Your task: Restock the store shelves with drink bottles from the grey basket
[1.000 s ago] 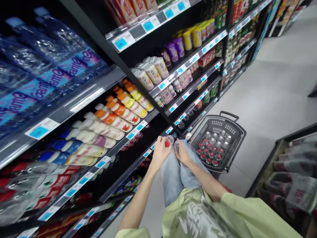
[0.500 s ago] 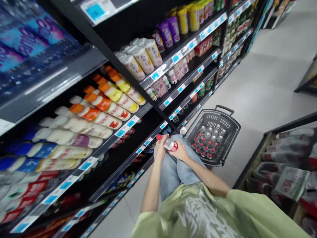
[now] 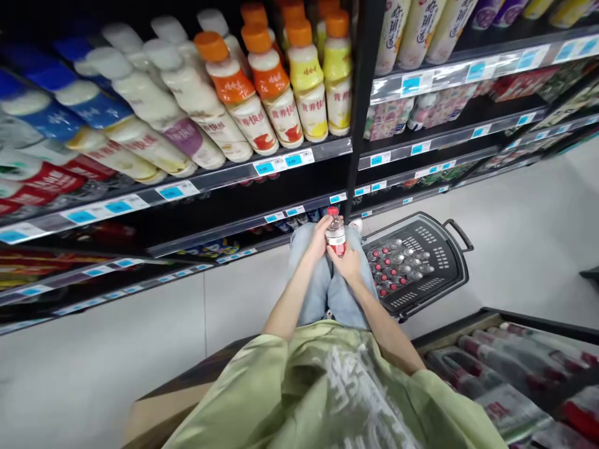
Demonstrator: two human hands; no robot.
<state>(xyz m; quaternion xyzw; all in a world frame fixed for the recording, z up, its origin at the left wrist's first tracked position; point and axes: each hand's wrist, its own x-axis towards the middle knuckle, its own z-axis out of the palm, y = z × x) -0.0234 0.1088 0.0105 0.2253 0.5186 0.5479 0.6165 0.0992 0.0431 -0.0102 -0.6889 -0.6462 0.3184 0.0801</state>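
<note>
A small clear water bottle with a red cap and a red-and-white label is held upright above my knees. My left hand wraps its left side near the shoulder. Lower down, the fingers of my right hand close around the base from the right. Beyond the bottle lies the low part of the shelf rack. To the right of my legs, a dark grey shopping basket on the floor contains several clear bottles, some with red caps and some with clear ones.
Shelves on the left carry orange- and yellow-capped drink bottles, with blue price tags along the edges. A black upright post divides the racks. Wrapped bottle packs fill a display at the lower right. A cardboard box stands behind my left side.
My view has swung left, so the shelves look squarer and closer. The bottle has gone from tilted to upright, with both hands still on it.
</note>
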